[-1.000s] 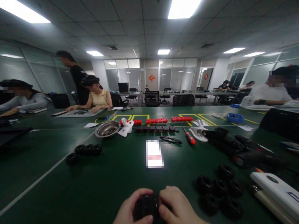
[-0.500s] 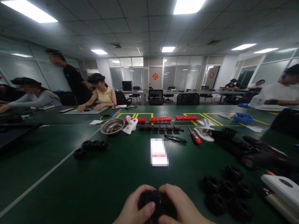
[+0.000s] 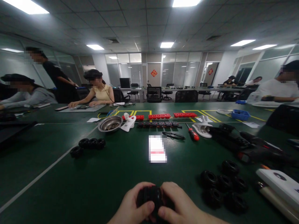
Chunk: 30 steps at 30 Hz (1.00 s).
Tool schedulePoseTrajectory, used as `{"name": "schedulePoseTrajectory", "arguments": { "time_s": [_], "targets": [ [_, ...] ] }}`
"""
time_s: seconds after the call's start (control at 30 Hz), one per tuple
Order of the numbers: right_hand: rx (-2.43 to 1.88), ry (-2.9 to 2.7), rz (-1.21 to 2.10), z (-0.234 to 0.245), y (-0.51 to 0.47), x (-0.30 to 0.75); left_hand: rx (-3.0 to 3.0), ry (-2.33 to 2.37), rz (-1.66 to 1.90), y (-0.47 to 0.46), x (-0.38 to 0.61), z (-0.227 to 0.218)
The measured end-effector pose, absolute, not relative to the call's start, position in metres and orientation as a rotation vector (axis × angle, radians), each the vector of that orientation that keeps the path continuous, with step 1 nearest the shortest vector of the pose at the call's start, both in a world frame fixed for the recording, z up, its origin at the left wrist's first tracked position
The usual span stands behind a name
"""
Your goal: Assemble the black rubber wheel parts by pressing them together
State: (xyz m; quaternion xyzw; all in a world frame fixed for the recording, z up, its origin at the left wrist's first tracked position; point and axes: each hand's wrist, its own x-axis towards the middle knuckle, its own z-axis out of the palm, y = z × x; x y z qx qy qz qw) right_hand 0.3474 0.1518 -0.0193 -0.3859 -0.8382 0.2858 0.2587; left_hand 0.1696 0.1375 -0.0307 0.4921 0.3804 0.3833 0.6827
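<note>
Two hands, left hand (image 3: 130, 207) and right hand (image 3: 179, 207), both clamped on one small black wheel (image 3: 150, 197) at lower centre of frame; best gripped evenly, thumbs pressing squarely, spare wheels (image 3: 221, 186) lower right.

The green table (image 3: 70, 186) carries black tyres (image 3: 221, 186) — a steel bowl (image 3: 110, 123), a screwdriver (image 3: 192, 133), scissors (image 3: 173, 135).

Left hand (image 3: 130, 207): was bare; no glove, ring or sleeve showed.
Right hand (image 3: 181, 205): was bare; wrist uncovered, no sleeve in view.
</note>
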Motion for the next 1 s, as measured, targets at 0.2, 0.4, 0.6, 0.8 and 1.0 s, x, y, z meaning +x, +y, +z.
{"name": "schedulePoseTrajectory", "arguments": {
  "time_s": [0.2,0.4,0.6,0.8,1.0],
  "targets": [
    [-1.104,-2.297,0.760,-0.020,0.153,0.347,1.103,0.911,0.900,0.136,0.172,-0.032],
    [-1.138,-2.245,0.771,-0.017,0.151,0.349,1.068,0.879,0.858,0.141,0.169,-0.038],
    [-1.151,-2.224,0.901,-0.013,0.150,0.349,1.099,0.906,0.876,0.139,0.170,-0.034],
    [-1.036,-2.322,0.779,-0.016,0.151,0.348,1.053,0.856,0.908,0.133,0.171,-0.029],
    [-1.092,-2.272,0.833,-0.021,0.151,0.349,1.062,0.916,0.883,0.135,0.170,-0.030]
  ]
}}
